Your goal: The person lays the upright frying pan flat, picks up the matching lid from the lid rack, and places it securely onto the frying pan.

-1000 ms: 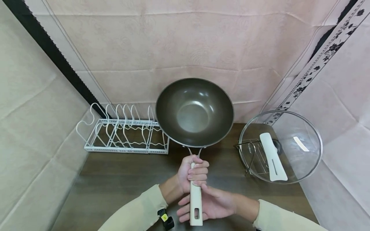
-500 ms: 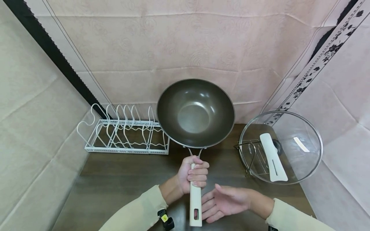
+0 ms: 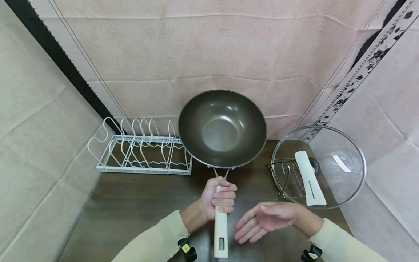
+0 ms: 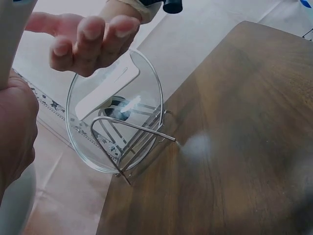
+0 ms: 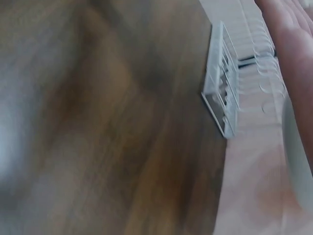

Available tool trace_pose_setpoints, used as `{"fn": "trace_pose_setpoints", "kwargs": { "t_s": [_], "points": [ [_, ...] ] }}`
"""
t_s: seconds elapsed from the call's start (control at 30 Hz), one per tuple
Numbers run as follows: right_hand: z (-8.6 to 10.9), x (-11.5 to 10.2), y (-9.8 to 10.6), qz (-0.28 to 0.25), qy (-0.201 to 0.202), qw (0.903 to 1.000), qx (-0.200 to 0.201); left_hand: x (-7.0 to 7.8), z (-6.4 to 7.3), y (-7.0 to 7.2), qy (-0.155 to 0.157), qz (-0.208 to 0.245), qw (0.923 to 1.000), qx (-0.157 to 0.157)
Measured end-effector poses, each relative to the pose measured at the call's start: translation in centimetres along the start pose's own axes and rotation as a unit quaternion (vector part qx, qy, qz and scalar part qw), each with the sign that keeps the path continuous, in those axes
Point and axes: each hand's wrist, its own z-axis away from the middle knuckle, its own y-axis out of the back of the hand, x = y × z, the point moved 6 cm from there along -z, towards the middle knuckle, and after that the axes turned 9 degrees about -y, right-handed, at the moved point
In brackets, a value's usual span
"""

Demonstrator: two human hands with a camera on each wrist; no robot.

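Observation:
A dark-coated wok point(image 3: 222, 127) is held up over the table, its inside facing the head camera. My left hand point(image 3: 218, 196) grips its cream handle point(image 3: 221, 233) close to the metal neck, and the slotted handle end sticks out below the fist. To the right of the handle, my right hand point(image 3: 266, 221) is held palm up with extended fingers and holds nothing. In the left wrist view the fingers point(image 4: 90, 44) of that right hand overlap the glass lid. Only a strip of the wok point(image 5: 296, 147) shows in the right wrist view.
At the left stands a white wire dish rack point(image 3: 144, 169). At the right a metal stand point(image 3: 284, 171) holds a glass lid point(image 3: 347, 153) and a white spatula point(image 3: 309, 178). Pale cloth walls point(image 3: 209, 47) enclose the brown wooden table point(image 3: 137, 203) at the back and sides.
My right hand has moved right and slightly up, away from the wok handle it was beneath. The left hand and the wok have stayed almost still.

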Motion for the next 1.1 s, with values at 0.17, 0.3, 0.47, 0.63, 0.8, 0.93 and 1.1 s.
{"fn": "trace_pose_setpoints", "kwargs": {
  "t_s": [0.17,0.3,0.47,0.63,0.8,0.93,1.1],
  "points": [
    [1.8,-1.3,0.8,0.034,0.012,0.999,0.026,-0.1,0.1,0.0,0.002,0.0,1.0,0.0],
    [3.2,-2.5,1.4,0.055,0.022,0.997,0.049,-0.1,0.2,-0.1,0.003,-0.002,1.0,-0.003],
    [4.5,-4.2,1.8,0.082,0.038,0.9933,0.071,-0.2,0.2,-0.2,0.004,-0.006,1.0,-0.003],
    [5.8,-5.9,2.1,0.11,0.074,0.9867,0.094,-0.3,0.3,-0.2,0.003,-0.004,1.0,0.001],
    [6.6,-7.1,2.7,0.122,0.097,0.9822,0.106,-0.2,0.4,-0.3,0.01,-0.01,0.9999,-0.003],
    [7.2,-8.3,3.0,0.146,0.127,0.9759,0.102,-0.1,0.3,-0.5,0.015,-0.014,0.9997,-0.009],
    [8.2,-10.3,3.5,0.164,0.173,0.9646,0.112,0.0,0.2,-0.8,0.016,-0.013,0.9997,-0.012]
  ]
}}
